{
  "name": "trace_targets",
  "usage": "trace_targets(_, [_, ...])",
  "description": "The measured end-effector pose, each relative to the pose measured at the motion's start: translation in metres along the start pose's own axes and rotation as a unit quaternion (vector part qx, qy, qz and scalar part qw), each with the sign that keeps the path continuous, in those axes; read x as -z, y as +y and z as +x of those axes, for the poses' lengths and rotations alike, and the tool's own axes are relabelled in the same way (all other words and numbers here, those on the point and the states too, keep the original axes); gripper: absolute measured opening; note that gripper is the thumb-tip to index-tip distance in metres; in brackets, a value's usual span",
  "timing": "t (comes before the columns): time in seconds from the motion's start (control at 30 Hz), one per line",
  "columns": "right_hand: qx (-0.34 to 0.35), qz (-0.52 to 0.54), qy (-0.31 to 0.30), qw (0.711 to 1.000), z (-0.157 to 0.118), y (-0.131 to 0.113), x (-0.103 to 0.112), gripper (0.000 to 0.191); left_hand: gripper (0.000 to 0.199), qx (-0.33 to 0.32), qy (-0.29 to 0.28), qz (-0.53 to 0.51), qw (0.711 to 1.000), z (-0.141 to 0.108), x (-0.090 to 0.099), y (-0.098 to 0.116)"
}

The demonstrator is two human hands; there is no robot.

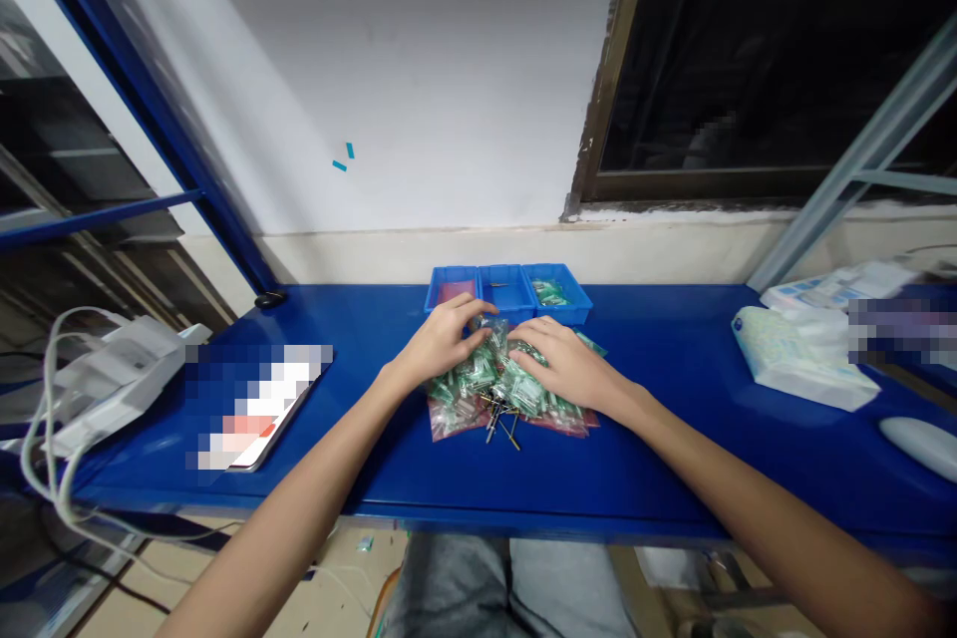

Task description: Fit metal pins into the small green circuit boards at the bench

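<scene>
A heap of small clear plastic bags [468,384] with green and silvery contents lies on the blue tabletop, with pinkish-red plastic [447,422] showing beneath. My left hand [449,332] curls over the heap's left side, thumb and fingers around the top of a bag. On the right side, my right hand [564,361] rests palm down, its fingers loosely bent and apart over the bags. Several thin metal pins [502,419], black, silver and gold, spill out in front of the heap. What lies under both palms is hidden.
Behind the heap stand a left blue bin [430,291] with pink material, a middle blue bin [508,294] and a right blue bin [581,299] with green bags. A phone [273,409] and white power strips [127,384] lie left; a tissue pack [803,359] and mouse [923,444] lie right.
</scene>
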State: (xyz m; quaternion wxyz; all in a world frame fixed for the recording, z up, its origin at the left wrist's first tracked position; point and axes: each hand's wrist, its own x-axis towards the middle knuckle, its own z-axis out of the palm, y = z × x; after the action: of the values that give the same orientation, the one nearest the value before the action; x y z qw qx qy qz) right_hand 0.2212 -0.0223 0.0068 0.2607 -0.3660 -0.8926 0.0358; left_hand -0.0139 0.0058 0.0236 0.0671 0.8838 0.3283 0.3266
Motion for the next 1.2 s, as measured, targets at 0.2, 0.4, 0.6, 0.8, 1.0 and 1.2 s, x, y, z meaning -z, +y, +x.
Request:
trace_targets(0.2, [0.012, 0.007, 0.011, 1.0, 0.0, 0.0, -0.001, 0.029, 0.021, 0.025, 0.092, -0.067, 0.993, 0.003, 0.0, 0.003])
trace_targets(0.4, [0.008, 0.027, 0.034, 0.999, 0.0, -0.01, 0.006, 0.048, 0.014, 0.082, 0.157, -0.16, 0.971, 0.004, -0.004, -0.001])
trace_targets(0.6, [0.018, 0.03, 0.055, 0.998, 0.0, -0.008, 0.003, 0.057, 0.014, 0.107, 0.117, -0.27, 0.95, 0.007, -0.01, 0.005])
trace_targets(0.8, [0.036, 0.036, 0.121, 0.991, 0.003, -0.004, 0.003, 0.043, 0.01, 0.093, 0.15, -0.277, 0.944, 0.007, -0.014, 0.013])
trace_targets(1.0, [-0.017, 0.031, 0.184, 0.982, 0.003, -0.007, 0.004, 0.023, 0.015, 0.079, 0.148, -0.301, 0.939, 0.006, -0.013, 0.02])
trace_targets(1.2, [-0.074, 0.074, 0.209, 0.972, 0.007, -0.01, 0.011, 0.026, 0.048, 0.046, 0.103, -0.281, 0.953, 0.004, -0.015, 0.025])
